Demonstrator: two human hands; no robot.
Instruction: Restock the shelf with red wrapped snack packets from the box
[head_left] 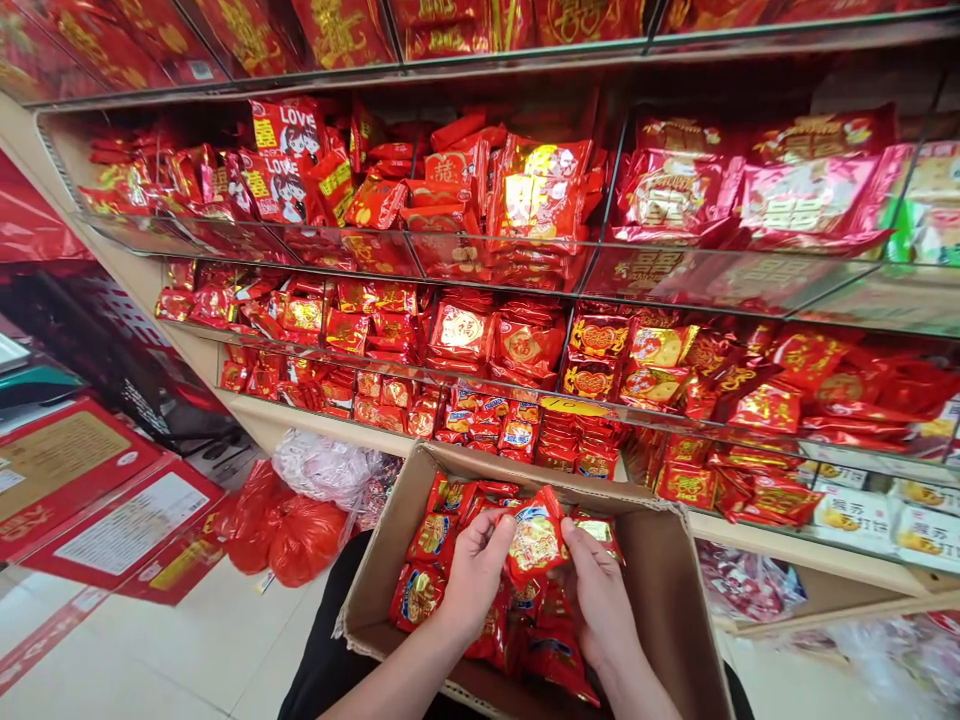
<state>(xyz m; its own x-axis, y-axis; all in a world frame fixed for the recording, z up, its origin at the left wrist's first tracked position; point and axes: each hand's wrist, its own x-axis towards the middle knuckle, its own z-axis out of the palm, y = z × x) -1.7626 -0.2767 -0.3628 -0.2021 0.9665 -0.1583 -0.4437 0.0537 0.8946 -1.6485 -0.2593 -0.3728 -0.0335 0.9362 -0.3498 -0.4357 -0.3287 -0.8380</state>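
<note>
Bare forearms (397, 668) cross the near edge of a cardboard box (664, 590), where the left hand (474, 572) and right hand (601, 595) share a pinching grip on one red packet (537, 538), held above loose packets (420, 595) nearer the left edge. Stocked shelves (810, 552) rise beyond the far edge.

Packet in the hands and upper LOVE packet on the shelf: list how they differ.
The left hand and right hand hold the held packet; neither touches the upper LOVE packet. The held packet has a pale yellowish middle; the upper LOVE packet, a black and white drawing. Both show red.
</note>
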